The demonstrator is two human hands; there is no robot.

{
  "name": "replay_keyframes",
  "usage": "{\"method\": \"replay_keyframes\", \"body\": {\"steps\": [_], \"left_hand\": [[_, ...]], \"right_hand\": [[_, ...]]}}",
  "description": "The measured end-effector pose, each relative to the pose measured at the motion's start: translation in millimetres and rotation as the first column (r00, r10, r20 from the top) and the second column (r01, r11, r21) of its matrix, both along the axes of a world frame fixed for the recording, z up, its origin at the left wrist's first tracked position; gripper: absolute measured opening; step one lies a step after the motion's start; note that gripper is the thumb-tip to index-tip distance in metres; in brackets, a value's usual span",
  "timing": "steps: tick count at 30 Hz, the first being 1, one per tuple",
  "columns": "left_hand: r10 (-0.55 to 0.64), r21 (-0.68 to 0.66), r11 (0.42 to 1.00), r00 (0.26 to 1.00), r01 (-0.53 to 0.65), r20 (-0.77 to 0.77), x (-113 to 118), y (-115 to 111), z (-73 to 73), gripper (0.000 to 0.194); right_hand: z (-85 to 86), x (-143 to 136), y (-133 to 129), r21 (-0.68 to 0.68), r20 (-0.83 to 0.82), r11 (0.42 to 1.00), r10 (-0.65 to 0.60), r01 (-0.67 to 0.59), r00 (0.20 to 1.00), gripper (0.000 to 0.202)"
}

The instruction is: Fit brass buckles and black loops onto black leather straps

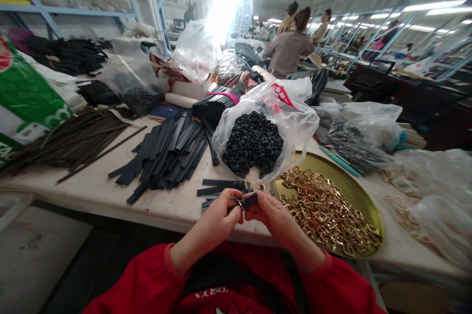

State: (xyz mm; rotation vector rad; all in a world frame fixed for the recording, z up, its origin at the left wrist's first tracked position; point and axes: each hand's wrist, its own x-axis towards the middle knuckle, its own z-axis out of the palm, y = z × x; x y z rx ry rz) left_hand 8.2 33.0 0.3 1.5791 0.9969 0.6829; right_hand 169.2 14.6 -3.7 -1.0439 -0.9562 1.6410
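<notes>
At the table's front edge, my left hand (222, 213) and my right hand (271, 210) are close together, both closed on a short black strap (250, 201) with a gold buckle (240, 204) at its left part. Just behind my hands lie several black straps (217, 183), some with gold buckles. A plastic bag of small black loops (252, 144) stands open behind them. Right of my right hand is a gold tray (376, 205) heaped with gold buckles (328, 210). A pile of black straps (169, 151) lies to the left.
Dark brown strips (81, 139) and a green bag (29, 97) are at the far left. A teal tool (339, 160) lies behind the tray, near clear plastic bags (365, 122). Several people (289, 50) are farther back in the room.
</notes>
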Motion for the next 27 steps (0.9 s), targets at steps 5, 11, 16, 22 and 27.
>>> {"method": "replay_keyframes", "body": {"steps": [5,11,16,22,27], "left_hand": [[0.029,-0.043,0.999,0.999,-0.031,-0.039,-2.1,-3.2,-2.5,0.026],[0.107,0.101,0.991,0.968,-0.086,-0.226,-2.6,-8.5,-1.9,0.02],[0.066,0.038,0.998,0.977,-0.059,-0.201,-1.1,-11.5,2.5,0.02],[0.014,-0.293,0.956,0.999,-0.002,0.038,-1.2,-11.2,4.6,0.024],[0.017,-0.451,0.892,0.994,0.034,0.109,-0.5,-9.7,-3.7,0.027]], "right_hand": [[3.0,1.8,-8.0,-0.114,-0.072,0.993,-0.015,0.007,0.997,0.03],[-3.2,-0.1,-17.8,-0.195,-0.122,0.966,0.146,-0.168,0.982,0.033],[-9.2,0.3,-19.8,-0.142,-0.034,0.987,0.069,-0.073,0.997,0.032],[-14.2,0.8,-12.1,0.095,0.398,0.978,-0.209,0.187,0.893,0.021],[-11.8,8.1,-17.5,0.283,0.679,0.955,-0.13,-0.094,0.722,0.009]]}}
